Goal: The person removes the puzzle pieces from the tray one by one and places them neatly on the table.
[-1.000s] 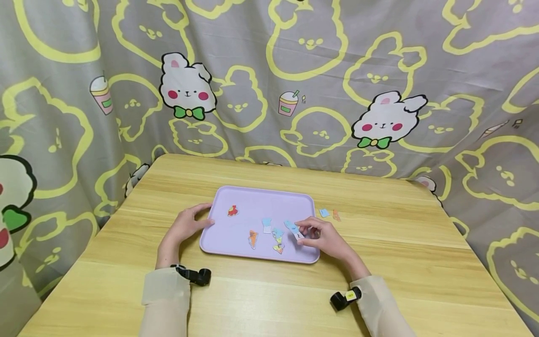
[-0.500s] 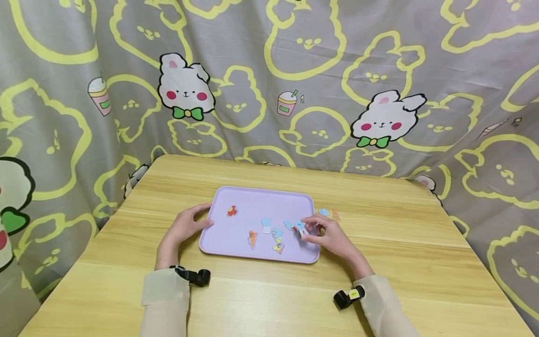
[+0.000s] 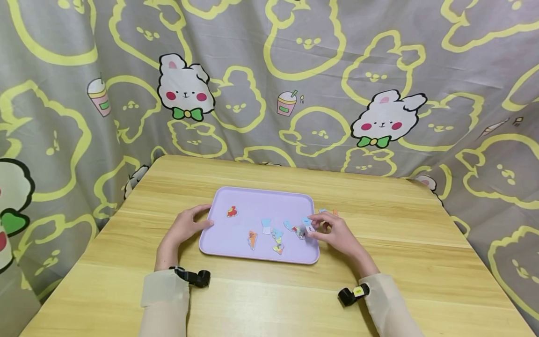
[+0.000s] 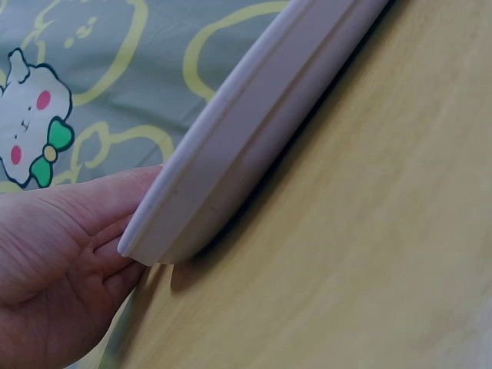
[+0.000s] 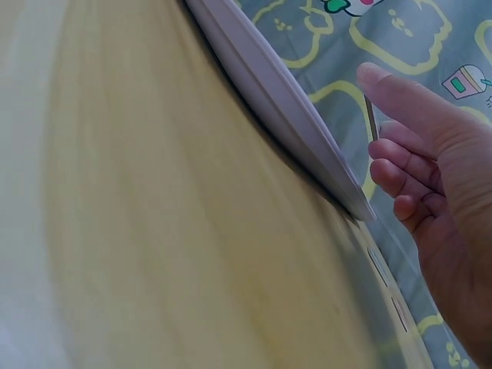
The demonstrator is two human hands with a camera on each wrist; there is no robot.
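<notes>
A shallow lilac tray point(image 3: 236, 201) lies on the table. My left hand point(image 3: 188, 222) holds its left edge, thumb on the rim and fingers lower, as the left wrist view point(image 4: 61, 261) also shows. My right hand point(image 3: 335, 231) pinches a small blue-and-white puzzle piece point(image 3: 309, 224) over the tray's right side. In the right wrist view its thin edge point(image 5: 372, 119) shows between thumb and fingers. Just left of it lie a red-and-grey piece point(image 3: 299, 232) and a light-blue piece point(image 3: 288, 225).
Other flat pieces lie in the tray: red point(image 3: 232, 211), orange point(image 3: 252, 239), blue-and-white point(image 3: 266, 225), and blue-yellow ones point(image 3: 277, 235). Beyond the right rim, an orange piece point(image 3: 335, 212) and a blue one sit on the wooden table point(image 3: 261, 299), partly behind my right hand. A patterned curtain point(image 3: 244, 103) hangs behind.
My right hand has moved a little right with the blue-and-white puzzle piece, uncovering the red-and-grey piece now lying in the tray. The left hand has stayed on the tray.
</notes>
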